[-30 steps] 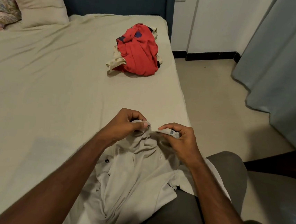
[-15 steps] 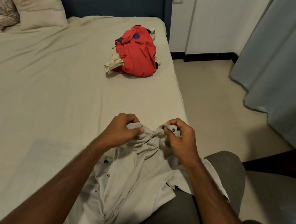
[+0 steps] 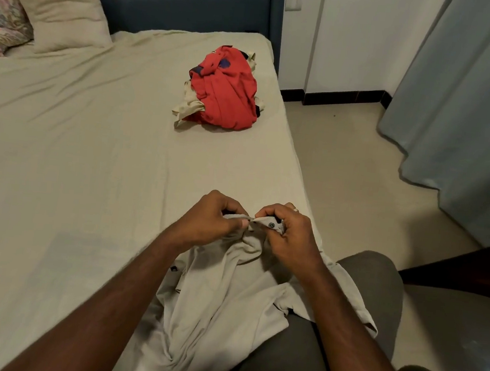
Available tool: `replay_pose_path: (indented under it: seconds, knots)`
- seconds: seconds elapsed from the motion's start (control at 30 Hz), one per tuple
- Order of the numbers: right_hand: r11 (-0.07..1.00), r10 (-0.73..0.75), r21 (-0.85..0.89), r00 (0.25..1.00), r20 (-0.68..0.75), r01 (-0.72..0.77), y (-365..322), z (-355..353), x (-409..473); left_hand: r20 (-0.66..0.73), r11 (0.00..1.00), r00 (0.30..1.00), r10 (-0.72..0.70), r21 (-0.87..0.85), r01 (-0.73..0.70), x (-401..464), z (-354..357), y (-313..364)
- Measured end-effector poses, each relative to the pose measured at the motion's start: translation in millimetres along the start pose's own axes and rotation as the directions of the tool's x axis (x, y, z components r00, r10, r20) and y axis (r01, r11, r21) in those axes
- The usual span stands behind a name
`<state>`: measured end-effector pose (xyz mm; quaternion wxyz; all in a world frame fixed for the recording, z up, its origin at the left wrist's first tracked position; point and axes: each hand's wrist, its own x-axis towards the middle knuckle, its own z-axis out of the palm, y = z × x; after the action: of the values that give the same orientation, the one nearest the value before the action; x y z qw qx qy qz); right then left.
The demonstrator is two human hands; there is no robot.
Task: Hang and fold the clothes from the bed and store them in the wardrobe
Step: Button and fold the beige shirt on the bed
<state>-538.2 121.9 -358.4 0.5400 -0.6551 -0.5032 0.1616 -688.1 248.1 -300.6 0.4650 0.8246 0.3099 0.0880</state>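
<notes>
Beige shirt [image 3: 227,297] placket pinched in our left hand [image 3: 210,224] and right hand [image 3: 290,234]; its button [image 3: 270,224] may slip free if we tug

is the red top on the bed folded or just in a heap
In a heap. The red top lies bunched and creased over cream clothes on the bed, with no flat folds.

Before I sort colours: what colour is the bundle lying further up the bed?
Mostly red, with dark blue patches and cream cloth beneath; seen in the head view.
</notes>
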Motion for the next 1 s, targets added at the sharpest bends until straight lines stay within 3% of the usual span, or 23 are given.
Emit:
replay_pose_path:
  seconds: [0.2, 0.53, 0.8, 1.0]
  knots:
    - [0.999, -0.041, -0.018, 0.999, 0.023, 0.041, -3, 2, -1, -0.103, 0.997, 0.994, -0.042, -0.071, 0.035, -1, 2, -5]
    - [0.999, -0.002, -0.039, 1.0, 0.008, 0.002, -2, 2, 0, -0.12, 0.997, 0.993, 0.007, -0.081, -0.017, 1, 15, -7]
    - [0.99, -0.063, -0.131, 0.998, -0.012, 0.061, -1, 7, 3, -0.312, 0.968, 0.947, -0.083, -0.251, 0.003, -1, 42, -13]
    - [0.997, 0.073, -0.009, 0.997, 0.013, -0.073, 3, 5, 1, -0.356, 0.981, 0.933, -0.043, -0.19, -0.028, -1, 51, -16]
